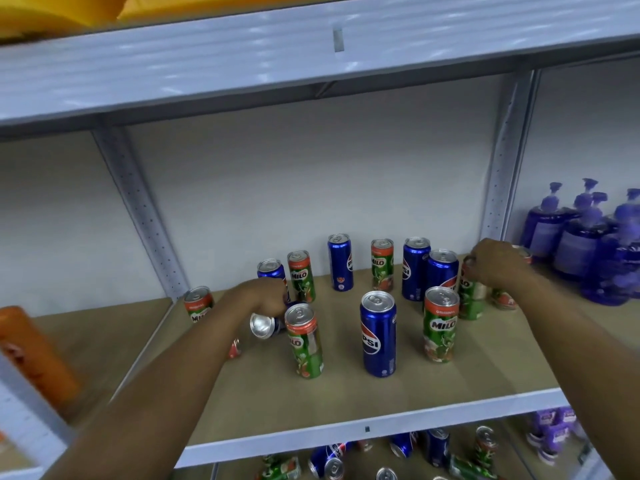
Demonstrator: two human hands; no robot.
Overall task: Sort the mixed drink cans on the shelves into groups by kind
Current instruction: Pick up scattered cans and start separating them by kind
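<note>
Both arms were in over the tan board shelf (pixel 467 372), and the cans stood thoroughly mixed: slim blue Pepsi cans (pixel 378 334) and green-and-orange Milo cans (pixel 440 325) scattered upright across the middle, one more Milo can (pixel 198 304) alone at the far left. The left hand (pixel 266 295) had its fingers curled down around a tipped blue can (pixel 264 325), silver base facing the camera, lying just beside a near upright Milo can (pixel 304 341). The right hand (pixel 495 261) reached to the far right, fingers clamped over the top of a green Milo can (pixel 471 296) that stood next to another Milo half hidden behind the wrist. The smart play, by my reading, was to lift each can clear rather than drag it, since these tall slim cans would topple at a nudge, and to claim one side of the shelf for blue and the other for green. The white steel shelf frame (pixel 311 64) ran overhead against a plain pale wall, purple pump bottles (pixel 575 244) crowded the next bay on the right, an orange bottle (pixel 31 348) sat blurred at the near left, and more mixed cans (pixel 438 446) waited on the shelf below.
</note>
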